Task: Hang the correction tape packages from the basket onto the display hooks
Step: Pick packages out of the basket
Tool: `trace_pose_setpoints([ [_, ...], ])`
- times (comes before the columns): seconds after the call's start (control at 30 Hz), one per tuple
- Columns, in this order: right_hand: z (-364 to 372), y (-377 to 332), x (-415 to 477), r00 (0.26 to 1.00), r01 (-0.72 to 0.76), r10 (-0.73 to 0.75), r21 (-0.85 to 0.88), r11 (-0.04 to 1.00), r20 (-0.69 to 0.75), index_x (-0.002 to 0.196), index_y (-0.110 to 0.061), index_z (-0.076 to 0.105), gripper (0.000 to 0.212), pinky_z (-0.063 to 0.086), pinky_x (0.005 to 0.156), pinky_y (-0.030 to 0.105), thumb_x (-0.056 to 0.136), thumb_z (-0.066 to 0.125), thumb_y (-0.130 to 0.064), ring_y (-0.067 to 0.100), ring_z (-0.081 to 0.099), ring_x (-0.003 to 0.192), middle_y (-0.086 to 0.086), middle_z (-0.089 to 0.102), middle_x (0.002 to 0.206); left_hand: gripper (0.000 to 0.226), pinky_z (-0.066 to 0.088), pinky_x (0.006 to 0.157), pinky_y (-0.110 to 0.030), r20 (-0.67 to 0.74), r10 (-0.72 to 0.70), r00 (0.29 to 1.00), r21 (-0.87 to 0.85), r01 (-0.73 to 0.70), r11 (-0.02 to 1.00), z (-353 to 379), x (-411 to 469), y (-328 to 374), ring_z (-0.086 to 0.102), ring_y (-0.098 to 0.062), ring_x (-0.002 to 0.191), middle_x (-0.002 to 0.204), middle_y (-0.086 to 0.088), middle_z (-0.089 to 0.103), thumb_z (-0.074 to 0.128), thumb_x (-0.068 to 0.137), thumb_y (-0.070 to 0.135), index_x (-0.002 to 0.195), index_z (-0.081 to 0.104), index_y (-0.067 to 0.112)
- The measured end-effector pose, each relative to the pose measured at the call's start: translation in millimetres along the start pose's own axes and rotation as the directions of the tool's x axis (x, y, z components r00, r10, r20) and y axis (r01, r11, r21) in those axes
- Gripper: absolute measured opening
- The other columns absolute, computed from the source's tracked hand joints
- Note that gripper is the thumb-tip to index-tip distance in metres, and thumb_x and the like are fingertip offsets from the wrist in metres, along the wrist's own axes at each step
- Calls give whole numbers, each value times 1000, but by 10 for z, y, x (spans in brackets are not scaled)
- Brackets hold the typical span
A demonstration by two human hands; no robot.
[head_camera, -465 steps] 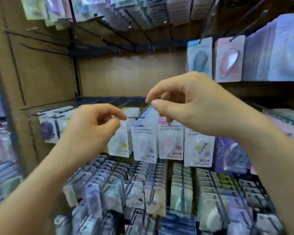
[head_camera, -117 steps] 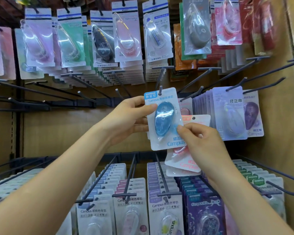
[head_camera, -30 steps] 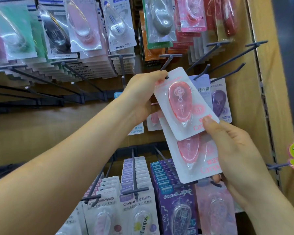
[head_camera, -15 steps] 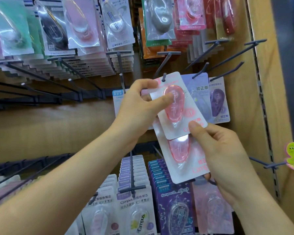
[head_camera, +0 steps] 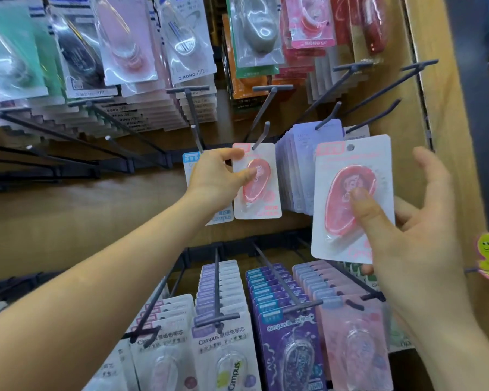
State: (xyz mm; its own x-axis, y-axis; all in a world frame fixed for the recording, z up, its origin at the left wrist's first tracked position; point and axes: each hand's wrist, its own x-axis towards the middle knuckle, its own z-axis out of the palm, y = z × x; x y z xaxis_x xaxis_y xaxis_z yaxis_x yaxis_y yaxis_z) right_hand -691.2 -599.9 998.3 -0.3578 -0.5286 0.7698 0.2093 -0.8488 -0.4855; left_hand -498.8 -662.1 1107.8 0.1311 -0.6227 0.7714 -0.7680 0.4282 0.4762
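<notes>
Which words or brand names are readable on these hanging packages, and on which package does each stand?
"MONO AIR": white package, top row.
"MONO CF": small pink package, top row.
"Campus": blue package behind the left hand.
"Campus": white package and purple package, bottom row.
Pink package on the hook and pink package in the right hand: print too blurred.

This is a shop. Dark metal hooks [head_camera: 271,87] stick out from a wooden wall [head_camera: 68,210]. Lots of little packs hang on them in neat rows, many of each kind. Big shiny packs [head_camera: 124,38] hang far up. Purple packs [head_camera: 288,348] and white packs [head_camera: 226,348] hang near, down low.
</notes>
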Motion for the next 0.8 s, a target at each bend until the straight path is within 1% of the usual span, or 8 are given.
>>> trace_pose_setpoints([
  [0.13, -9, 21, 44, 995, -85, 85, 8, 996, 56, 115, -29, 60, 33, 43, 39, 14, 83, 65, -34, 5, 71, 67, -13, 77, 85, 54, 53, 93, -44, 3, 64, 998, 151, -64, 986, 119, 136, -96, 66, -26, 102, 116, -8, 69, 73, 87, 36, 135, 55, 21],
  [0.2, -12, 63, 46, 990, -117, 117, 3, 993, 84, 108, -23, 63, 28, 41, 35, 18, 83, 65, -35, 8, 69, 59, -6, 77, 82, 53, 50, 97, -38, -5, 100, 995, 262, -95, 960, 172, 187, -113, 62, -25, 111, 125, -6, 65, 71, 88, 36, 136, 55, 20],
  [0.47, -33, 89, 70, 948, -247, 235, 27, 969, 215, 110, -25, 53, 24, 50, 36, 27, 88, 61, -30, 18, 74, 69, -3, 76, 85, 50, 51, 92, -40, 37, 116, 993, 555, -117, 824, 227, 161, -9, 61, -28, 114, 128, -8, 64, 64, 94, 35, 140, 50, 22],
  [0.6, -27, 81, 70, 936, -247, 244, -21, 969, 253, 110, -26, 58, 21, 56, 43, 29, 90, 61, -29, 19, 75, 77, -2, 77, 88, 26, 56, 79, -41, -29, 333, 942, 726, -210, 656, -11, -107, 45, 67, -28, 93, 105, -9, 71, 46, 102, 26, 117, 66, 17],
  [0.63, -26, 82, 68, 930, -249, 249, -35, 968, 270, 110, -25, 59, 22, 57, 45, 29, 89, 62, -30, 19, 75, 78, -2, 77, 88, 27, 55, 74, -39, -25, 386, 922, 645, -280, 711, -76, -180, 30, 67, -21, 84, 94, -5, 73, 46, 102, 27, 105, 70, 14],
  [0.7, -5, 82, 69, 915, -255, 259, -55, 965, 310, 108, -22, 61, 27, 59, 48, 30, 84, 63, -34, 18, 75, 78, 0, 77, 89, 34, 54, 62, -34, -13, 354, 935, 155, -347, 925, -175, -333, 88, 63, -7, 65, 77, 0, 72, 48, 102, 28, 87, 73, 11],
  [0.77, 35, 86, 68, 901, -260, 264, -59, 964, 345, 105, -20, 62, 31, 59, 51, 30, 79, 63, -36, 16, 75, 76, 1, 77, 87, 33, 54, 55, -25, 66, 271, 960, -340, -233, 911, -264, -463, 237, 64, -6, 64, 78, -1, 73, 49, 102, 30, 87, 74, 15],
  [0.8, 59, 89, 67, 895, -261, 264, -57, 964, 360, 104, -19, 62, 30, 59, 52, 30, 79, 63, -35, 16, 75, 76, 2, 77, 86, 29, 54, 57, -22, 102, 274, 956, -437, -204, 876, -291, -494, 298, 66, -6, 69, 79, 2, 74, 50, 99, 33, 91, 74, 18],
])
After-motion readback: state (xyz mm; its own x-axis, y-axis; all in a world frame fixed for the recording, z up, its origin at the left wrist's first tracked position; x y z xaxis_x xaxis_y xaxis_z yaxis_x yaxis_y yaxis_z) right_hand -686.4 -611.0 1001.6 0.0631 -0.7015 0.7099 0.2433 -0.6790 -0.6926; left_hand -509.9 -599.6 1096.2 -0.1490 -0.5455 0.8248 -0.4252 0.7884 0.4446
